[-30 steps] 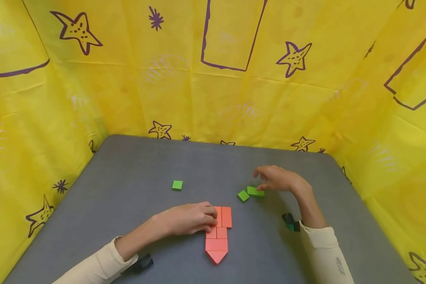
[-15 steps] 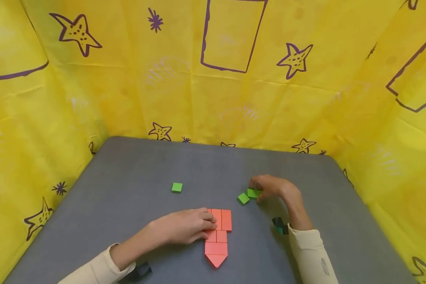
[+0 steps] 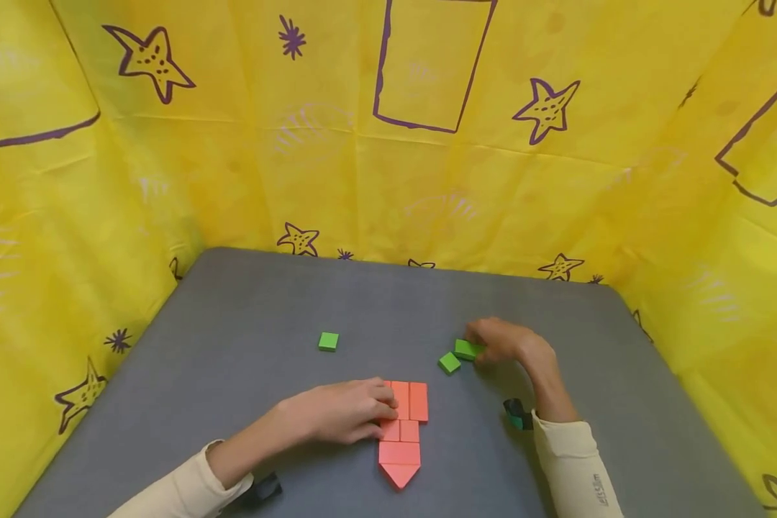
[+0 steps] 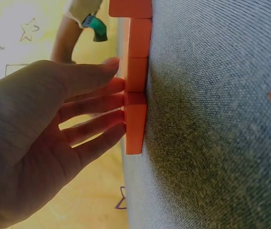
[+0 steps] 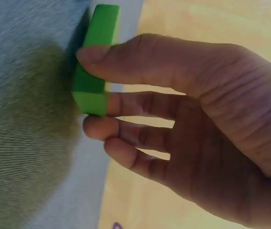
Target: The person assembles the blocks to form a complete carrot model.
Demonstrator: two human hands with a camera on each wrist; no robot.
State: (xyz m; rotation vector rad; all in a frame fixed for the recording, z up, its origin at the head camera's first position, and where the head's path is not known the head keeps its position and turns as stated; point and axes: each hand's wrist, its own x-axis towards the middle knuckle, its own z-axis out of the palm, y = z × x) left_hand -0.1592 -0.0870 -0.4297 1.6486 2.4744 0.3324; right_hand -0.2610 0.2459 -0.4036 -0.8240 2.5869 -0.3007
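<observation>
My left hand [image 3: 346,411] rests its fingertips on the left side of a flat arrangement of salmon-red blocks [image 3: 400,401]. In the left wrist view its fingers [image 4: 95,102] stretch out, tips touching the red faces. The arrangement has upright rectangles on top, small squares, a wide rectangle, and a triangle [image 3: 399,475] pointing toward me. Farther right, my right hand [image 3: 508,342] pinches a green rectangular block [image 5: 99,36] between thumb and index finger, low over the table. A small green square block [image 3: 450,362] lies right beside it.
Another green square block [image 3: 328,342] lies left of centre, beyond the red arrangement. The grey table [image 3: 265,295] is enclosed by a yellow cloth [image 3: 324,173] printed with purple stars. Dark straps [image 3: 516,415] show by both wrists.
My right hand has come down over the green rectangular block, its thumb and fingers closing around it. My left hand has stayed on the red blocks.
</observation>
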